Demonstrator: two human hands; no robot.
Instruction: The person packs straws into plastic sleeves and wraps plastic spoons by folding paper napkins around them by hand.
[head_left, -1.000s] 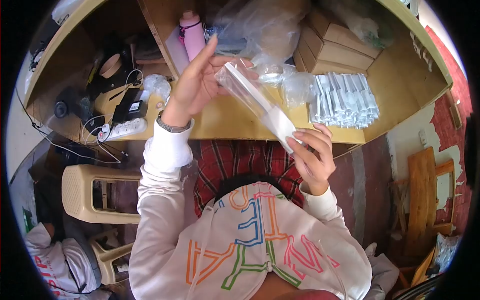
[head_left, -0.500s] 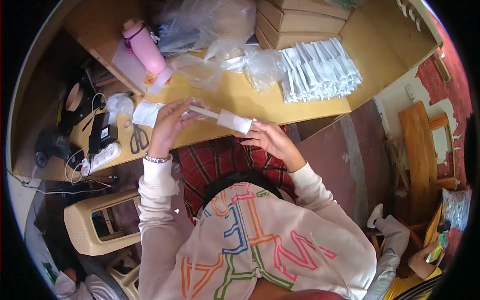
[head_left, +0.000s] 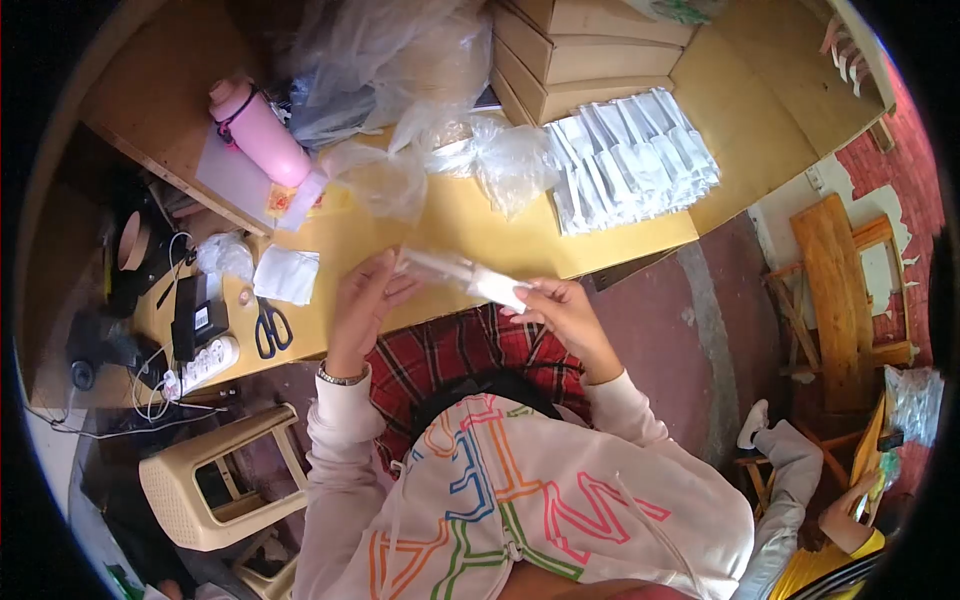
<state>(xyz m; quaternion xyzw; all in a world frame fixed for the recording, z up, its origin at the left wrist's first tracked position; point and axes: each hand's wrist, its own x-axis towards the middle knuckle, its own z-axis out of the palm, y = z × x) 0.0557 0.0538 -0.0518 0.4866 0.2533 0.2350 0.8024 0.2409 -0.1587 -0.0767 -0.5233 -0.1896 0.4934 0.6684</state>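
Packet (head_left: 497, 288) is jutting from the right grip (head_left: 565, 314), end-pinched seemingly for steadiness; blur is hiding whether the left grip (head_left: 364, 300) is holding.

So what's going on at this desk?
A person is handling a slim clear-and-white packet just above the front of the desk. The right hand pinches its white end; the left hand is at the other end, too blurred to tell how firmly it holds. Behind, many white packets lie in overlapping rows, and scissors rest toward the left.
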